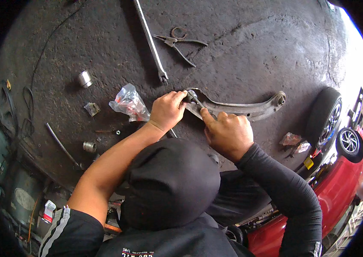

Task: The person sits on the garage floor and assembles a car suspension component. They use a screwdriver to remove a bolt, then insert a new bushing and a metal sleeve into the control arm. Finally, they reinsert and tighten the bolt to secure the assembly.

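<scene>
A grey metal suspension control arm [250, 110] lies across the dark floor in front of me, its right end holding a round bushing [281, 99]. My left hand [168, 109] closes around its left end, thumb and fingers by the joint there. In my right hand [230, 130] is a slim rod-like metal tool [197, 101], index finger along it, its far end against that joint. Exactly which tool it is, I cannot make out. Just left of my left hand lies a clear plastic bag [130, 105] with something reddish inside.
Beyond my hands lie a long steel bar wrench [150, 40], pliers [177, 43] and a ring [179, 32]. To the left are a metal sleeve [85, 79], a socket [89, 147] and a thin rod [63, 144]. A wheel [324, 115] and a red car [339, 184] stand right.
</scene>
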`<state>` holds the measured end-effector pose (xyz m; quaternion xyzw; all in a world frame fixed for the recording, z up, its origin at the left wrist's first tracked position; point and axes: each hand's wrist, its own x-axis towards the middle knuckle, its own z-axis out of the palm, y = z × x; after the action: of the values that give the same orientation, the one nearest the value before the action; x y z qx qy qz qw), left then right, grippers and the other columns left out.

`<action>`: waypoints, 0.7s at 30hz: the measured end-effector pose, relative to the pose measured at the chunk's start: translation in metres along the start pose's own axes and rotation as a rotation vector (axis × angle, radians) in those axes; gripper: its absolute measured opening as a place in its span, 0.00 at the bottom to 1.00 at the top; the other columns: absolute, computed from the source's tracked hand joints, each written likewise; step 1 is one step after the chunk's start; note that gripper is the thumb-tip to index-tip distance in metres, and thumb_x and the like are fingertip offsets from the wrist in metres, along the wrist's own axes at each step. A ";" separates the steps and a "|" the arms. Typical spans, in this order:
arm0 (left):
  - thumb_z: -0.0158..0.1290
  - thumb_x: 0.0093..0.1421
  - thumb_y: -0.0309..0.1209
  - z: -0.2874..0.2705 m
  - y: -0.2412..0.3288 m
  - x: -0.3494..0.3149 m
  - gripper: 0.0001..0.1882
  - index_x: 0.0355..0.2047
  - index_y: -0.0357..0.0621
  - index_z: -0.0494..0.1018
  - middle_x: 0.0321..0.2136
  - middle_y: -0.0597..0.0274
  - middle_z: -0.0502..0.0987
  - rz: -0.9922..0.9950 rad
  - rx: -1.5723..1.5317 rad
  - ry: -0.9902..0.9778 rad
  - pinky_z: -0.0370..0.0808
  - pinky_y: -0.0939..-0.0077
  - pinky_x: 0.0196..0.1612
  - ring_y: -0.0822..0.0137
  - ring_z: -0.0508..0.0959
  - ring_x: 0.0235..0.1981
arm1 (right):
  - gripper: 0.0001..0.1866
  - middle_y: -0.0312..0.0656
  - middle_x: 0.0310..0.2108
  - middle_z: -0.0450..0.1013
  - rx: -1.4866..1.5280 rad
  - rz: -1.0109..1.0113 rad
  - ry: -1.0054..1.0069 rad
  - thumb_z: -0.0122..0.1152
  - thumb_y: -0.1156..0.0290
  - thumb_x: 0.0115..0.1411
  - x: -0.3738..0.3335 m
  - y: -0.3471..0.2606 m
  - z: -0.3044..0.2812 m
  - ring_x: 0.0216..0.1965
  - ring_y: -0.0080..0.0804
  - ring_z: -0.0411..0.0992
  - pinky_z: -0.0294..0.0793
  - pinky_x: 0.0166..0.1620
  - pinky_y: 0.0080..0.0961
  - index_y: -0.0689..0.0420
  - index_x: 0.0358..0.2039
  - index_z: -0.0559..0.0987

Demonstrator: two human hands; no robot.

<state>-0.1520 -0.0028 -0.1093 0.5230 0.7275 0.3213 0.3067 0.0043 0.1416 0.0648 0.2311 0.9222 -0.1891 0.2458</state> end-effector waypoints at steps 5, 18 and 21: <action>0.70 0.63 0.28 -0.001 0.000 0.001 0.19 0.54 0.40 0.83 0.42 0.51 0.88 -0.004 0.018 -0.017 0.87 0.54 0.45 0.46 0.89 0.41 | 0.23 0.46 0.27 0.82 -0.003 -0.052 -0.004 0.70 0.61 0.64 0.007 0.006 -0.002 0.27 0.45 0.85 0.84 0.31 0.46 0.51 0.58 0.85; 0.67 0.64 0.33 0.006 -0.009 -0.004 0.21 0.57 0.41 0.82 0.38 0.56 0.85 0.100 0.139 -0.031 0.87 0.58 0.40 0.52 0.88 0.37 | 0.10 0.48 0.26 0.83 0.016 -0.088 -0.073 0.63 0.63 0.68 0.022 0.005 -0.014 0.27 0.48 0.85 0.84 0.32 0.48 0.54 0.44 0.83; 0.67 0.65 0.34 0.005 -0.010 -0.004 0.22 0.58 0.40 0.82 0.38 0.56 0.84 0.117 0.169 -0.050 0.87 0.58 0.40 0.53 0.88 0.37 | 0.09 0.49 0.26 0.83 0.012 -0.131 -0.082 0.62 0.63 0.68 0.025 0.007 -0.015 0.27 0.49 0.86 0.85 0.32 0.48 0.55 0.41 0.82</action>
<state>-0.1529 -0.0085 -0.1202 0.5966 0.7122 0.2630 0.2603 -0.0166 0.1629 0.0620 0.1638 0.9234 -0.2194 0.2690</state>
